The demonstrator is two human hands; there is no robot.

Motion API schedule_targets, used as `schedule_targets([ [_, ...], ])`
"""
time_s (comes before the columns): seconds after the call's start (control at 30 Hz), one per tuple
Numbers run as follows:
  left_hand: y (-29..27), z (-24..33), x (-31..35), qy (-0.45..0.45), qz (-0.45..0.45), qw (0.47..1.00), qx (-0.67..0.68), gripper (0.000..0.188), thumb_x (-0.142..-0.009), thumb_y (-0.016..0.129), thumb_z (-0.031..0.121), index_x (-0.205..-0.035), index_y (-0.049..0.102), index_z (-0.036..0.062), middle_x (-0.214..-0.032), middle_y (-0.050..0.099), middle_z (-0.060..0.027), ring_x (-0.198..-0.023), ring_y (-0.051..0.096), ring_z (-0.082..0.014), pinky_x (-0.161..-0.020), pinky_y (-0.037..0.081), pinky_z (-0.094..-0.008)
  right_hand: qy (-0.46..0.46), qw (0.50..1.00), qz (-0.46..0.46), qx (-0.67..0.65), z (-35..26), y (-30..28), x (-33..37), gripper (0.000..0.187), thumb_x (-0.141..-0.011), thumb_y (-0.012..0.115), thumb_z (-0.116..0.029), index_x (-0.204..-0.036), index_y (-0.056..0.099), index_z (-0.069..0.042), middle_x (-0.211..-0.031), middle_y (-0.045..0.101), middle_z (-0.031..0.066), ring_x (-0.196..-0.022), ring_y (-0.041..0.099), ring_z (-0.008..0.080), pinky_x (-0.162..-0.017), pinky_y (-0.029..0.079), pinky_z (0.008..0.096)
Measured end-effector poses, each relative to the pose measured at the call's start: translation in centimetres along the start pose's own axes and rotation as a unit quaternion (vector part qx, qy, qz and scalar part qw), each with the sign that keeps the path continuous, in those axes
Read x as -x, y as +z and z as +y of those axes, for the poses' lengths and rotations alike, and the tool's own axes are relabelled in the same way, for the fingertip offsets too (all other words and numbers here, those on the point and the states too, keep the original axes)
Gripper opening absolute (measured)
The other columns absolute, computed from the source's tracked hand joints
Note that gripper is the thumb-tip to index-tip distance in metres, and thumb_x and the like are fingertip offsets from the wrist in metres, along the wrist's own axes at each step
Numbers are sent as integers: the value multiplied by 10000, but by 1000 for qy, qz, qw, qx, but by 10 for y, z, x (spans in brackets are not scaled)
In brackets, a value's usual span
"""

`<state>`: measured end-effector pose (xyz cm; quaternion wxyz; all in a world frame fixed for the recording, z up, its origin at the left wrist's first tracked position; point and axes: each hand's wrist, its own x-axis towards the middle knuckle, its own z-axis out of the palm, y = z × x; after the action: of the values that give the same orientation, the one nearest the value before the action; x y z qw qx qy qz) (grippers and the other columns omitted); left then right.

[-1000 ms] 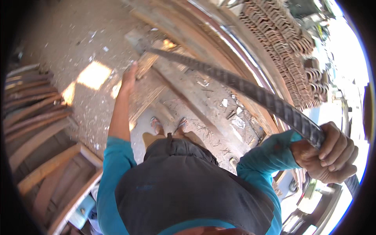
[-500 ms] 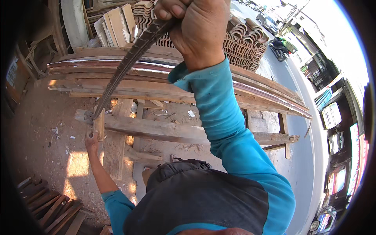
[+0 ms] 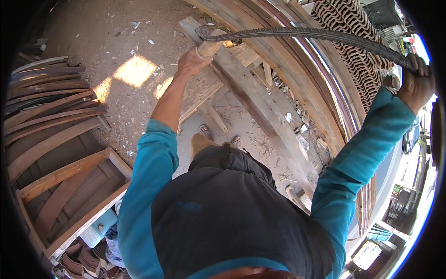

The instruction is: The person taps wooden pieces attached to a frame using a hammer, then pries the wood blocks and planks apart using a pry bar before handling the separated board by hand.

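Observation:
A long ridged steel pry bar (image 3: 297, 32) with a bent end stretches across the top of the view. My right hand (image 3: 417, 83) is closed around its far right end, arm extended. The bent end rests at the end of a weathered wooden beam (image 3: 258, 109), against a short wood block (image 3: 210, 46). My left hand (image 3: 193, 62) grips that block, thumb over its near end. Whatever the bar's tip bites on is too small to make out.
Long planks (image 3: 288, 74) lie stacked beyond the beam, with curved roof tiles (image 3: 346, 44) behind them. Dark boards (image 3: 51, 111) and a wooden frame (image 3: 69, 179) lie at left. Wood chips litter the ground around my feet. A road runs at right.
My right hand has swung the bar's upper end far to the right and down. The view has turned, and my left hand stays at the wood block.

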<state>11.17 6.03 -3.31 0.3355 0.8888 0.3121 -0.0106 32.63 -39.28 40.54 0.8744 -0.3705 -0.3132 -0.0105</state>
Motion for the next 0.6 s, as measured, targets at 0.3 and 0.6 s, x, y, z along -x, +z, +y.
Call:
schedule_targets([
  [0.3,-10,16,1,-3,17,999,30,792,-719,748,534,-1281,593,-3,-1211,663,-261,-1168,623,-390,-989,483,-458,-24,995,58,72,3,-34,-36,321,-862,516,11,-649,331,-143,-579,302,-3,-500,328,127,-587,340,307],
  [0.6,-16,13,6,-33,-29,999,-2,745,-727,759,492,-1251,610,-16,-1233,663,-234,-1174,630,-357,-1005,491,-438,-33,994,-96,-44,-24,57,86,317,-780,450,65,-597,329,-164,-564,340,19,-469,336,133,-580,334,299],
])
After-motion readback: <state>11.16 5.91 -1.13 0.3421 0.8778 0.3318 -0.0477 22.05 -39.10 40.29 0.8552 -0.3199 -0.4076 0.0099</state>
